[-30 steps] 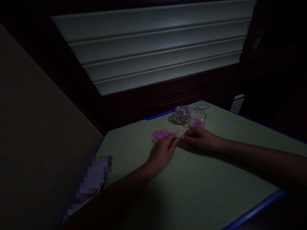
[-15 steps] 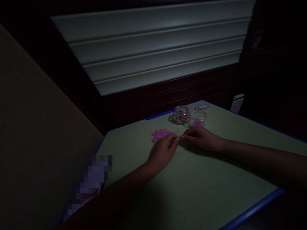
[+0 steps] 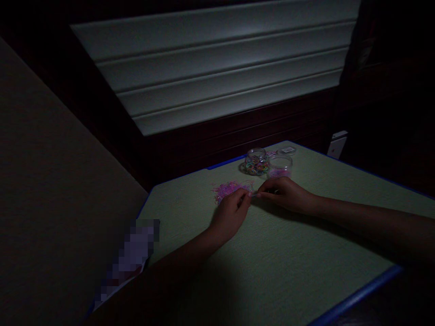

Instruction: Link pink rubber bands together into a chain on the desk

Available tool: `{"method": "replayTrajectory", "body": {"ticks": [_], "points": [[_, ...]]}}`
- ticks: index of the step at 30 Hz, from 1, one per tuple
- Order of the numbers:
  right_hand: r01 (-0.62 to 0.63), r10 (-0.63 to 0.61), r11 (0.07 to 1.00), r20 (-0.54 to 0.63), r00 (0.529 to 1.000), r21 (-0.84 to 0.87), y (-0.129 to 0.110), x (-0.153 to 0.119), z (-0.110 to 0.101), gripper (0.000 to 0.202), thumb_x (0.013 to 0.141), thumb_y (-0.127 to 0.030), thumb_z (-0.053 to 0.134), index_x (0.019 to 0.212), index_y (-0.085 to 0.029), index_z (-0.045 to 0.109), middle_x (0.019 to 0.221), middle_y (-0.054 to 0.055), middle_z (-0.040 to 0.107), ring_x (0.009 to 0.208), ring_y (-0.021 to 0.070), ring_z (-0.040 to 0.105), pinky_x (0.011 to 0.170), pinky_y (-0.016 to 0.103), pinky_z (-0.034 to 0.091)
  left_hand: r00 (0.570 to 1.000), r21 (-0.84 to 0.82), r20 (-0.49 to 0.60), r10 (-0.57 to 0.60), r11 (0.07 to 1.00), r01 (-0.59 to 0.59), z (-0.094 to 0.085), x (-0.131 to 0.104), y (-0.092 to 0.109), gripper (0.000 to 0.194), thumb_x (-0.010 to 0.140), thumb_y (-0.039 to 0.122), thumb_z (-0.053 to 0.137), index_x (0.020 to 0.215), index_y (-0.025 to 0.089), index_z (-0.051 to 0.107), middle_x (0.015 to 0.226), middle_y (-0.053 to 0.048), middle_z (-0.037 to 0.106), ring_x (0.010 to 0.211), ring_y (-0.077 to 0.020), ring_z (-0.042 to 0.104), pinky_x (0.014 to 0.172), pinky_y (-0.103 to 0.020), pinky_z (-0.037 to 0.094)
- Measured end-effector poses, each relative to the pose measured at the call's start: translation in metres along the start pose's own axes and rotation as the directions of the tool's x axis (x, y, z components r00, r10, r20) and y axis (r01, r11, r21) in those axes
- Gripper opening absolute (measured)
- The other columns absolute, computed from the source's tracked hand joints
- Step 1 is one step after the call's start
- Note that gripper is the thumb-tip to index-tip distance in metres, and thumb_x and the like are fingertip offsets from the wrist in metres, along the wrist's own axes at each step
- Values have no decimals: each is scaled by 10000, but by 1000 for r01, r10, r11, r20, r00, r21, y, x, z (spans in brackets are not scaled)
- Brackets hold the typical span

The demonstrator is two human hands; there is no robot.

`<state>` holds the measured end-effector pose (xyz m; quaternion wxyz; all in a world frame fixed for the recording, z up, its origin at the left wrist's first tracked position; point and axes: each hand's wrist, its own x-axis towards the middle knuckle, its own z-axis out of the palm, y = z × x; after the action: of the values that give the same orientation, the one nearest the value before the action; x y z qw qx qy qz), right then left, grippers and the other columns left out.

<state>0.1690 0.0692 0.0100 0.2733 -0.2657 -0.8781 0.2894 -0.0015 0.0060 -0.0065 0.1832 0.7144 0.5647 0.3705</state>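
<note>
My left hand (image 3: 233,212) is closed in a pinch at the near side of a loose pile of thin pink and purple bands (image 3: 227,190). Just to its right, my right hand (image 3: 287,194) also pinches, its fingertips close to the left ones. Something small and pale shows between the two pinches, too small to make out. Behind my right hand stands a clear round jar (image 3: 280,166) with pink bands in it. Beside that, another clear jar (image 3: 256,162) has multicoloured rings in and around it.
A clear lid (image 3: 287,150) with a label lies at the back of the green, blue-edged table (image 3: 292,258). At the left edge is a blurred-out item (image 3: 131,256). A white box (image 3: 337,144) stands beyond the table, and pale slats (image 3: 220,68) are behind.
The fingertips of my two hands are slightly closer, and a small pale thing now shows between them. The jars and the pile stay put.
</note>
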Motion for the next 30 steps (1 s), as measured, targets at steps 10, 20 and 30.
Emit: {"method": "replayTrajectory", "body": {"ticks": [10, 20, 30], "points": [[2, -2, 1000, -1, 1000, -15, 1, 0, 0, 261, 773, -316, 453, 779, -124, 630, 670, 36, 613, 582, 108, 505, 518, 212, 353, 1000, 22, 4, 24, 999, -25, 1, 0, -1, 289, 816, 394, 330, 763, 175, 510, 648, 13, 517, 563, -89, 457, 512, -199, 339], [-1, 1, 1000, 21, 1000, -9, 1, -1, 1, 280, 771, -331, 452, 812, -123, 635, 712, 44, 623, 605, 114, 520, 531, 211, 359, 998, 69, 0, 56, 996, -56, 1, 1, -4, 264, 823, 364, 330, 775, 178, 509, 667, 7, 531, 608, -100, 488, 569, -207, 363], [-31, 31, 999, -3, 1000, 28, -2, 1, 0, 301, 791, -313, 402, 861, -122, 624, 754, 46, 623, 633, 116, 522, 567, 217, 376, 999, 108, -10, 41, 993, -39, 3, 1, -7, 251, 825, 358, 325, 800, 183, 503, 694, -2, 552, 622, -107, 505, 568, -208, 375]]}}
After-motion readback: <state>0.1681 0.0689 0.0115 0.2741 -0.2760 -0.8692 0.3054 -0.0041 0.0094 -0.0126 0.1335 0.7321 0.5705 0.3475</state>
